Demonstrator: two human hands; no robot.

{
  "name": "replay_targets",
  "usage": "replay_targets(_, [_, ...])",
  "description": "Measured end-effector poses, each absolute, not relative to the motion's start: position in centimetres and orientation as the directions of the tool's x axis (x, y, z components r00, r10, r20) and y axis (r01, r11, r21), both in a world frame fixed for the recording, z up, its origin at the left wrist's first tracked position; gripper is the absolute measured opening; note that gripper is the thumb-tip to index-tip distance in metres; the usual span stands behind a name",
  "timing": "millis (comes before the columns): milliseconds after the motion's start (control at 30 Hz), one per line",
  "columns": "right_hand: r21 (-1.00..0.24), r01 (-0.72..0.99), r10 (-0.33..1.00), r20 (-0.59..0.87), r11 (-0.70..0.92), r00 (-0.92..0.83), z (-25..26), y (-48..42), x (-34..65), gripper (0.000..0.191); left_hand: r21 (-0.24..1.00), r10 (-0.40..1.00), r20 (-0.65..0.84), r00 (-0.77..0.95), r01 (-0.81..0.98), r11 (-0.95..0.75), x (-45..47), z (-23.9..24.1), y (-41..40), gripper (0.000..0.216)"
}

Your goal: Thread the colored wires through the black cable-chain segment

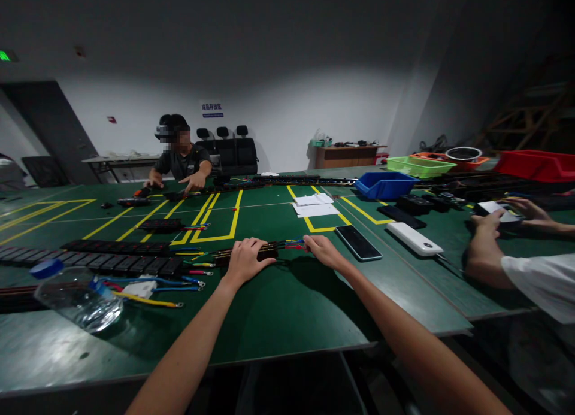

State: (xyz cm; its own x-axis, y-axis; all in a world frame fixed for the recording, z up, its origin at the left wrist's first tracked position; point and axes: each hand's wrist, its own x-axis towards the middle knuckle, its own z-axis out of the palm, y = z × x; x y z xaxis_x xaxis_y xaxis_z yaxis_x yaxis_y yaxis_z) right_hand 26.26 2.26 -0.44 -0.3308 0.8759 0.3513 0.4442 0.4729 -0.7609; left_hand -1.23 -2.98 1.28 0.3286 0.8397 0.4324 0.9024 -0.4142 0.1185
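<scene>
My left hand (246,258) lies over a dark, narrow strip-like unit (221,257) on the table, its fingers curled across the top and the thumb along the near side. Red and blue wires (291,244) come out of the unit's right end. Around the ends of these wires the fingers of my right hand (322,251) are pinched; the very tips are hidden by the fingers. Left of my hands lie long black socket-like strips (130,262) with coloured leads that end in metal ring terminals.
A tilted water bottle (83,298) is at the left front. Right of my hands are a phone (358,242), a white power bank (413,238) and a blue bin (385,185). Papers (315,205) lie beyond. One co-worker (182,157) sits opposite; another's hands (489,229) work at right.
</scene>
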Motion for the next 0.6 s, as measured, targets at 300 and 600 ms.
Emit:
replay_targets(300, [-0.754,0.452,0.876,0.369,0.477,-0.310,-0.98,2.51,26.24,0.059,0.100,0.825,0.453,0.337,0.901,-0.422,-1.35,0.94,-2.81,0.051])
replay_targets(600, [-0.773,0.443,0.887,0.349,0.455,-0.301,-0.51,1.98,26.32,0.057,0.118,0.836,0.439,0.329,0.901,-0.417,-1.23,1.19,-2.99,0.051])
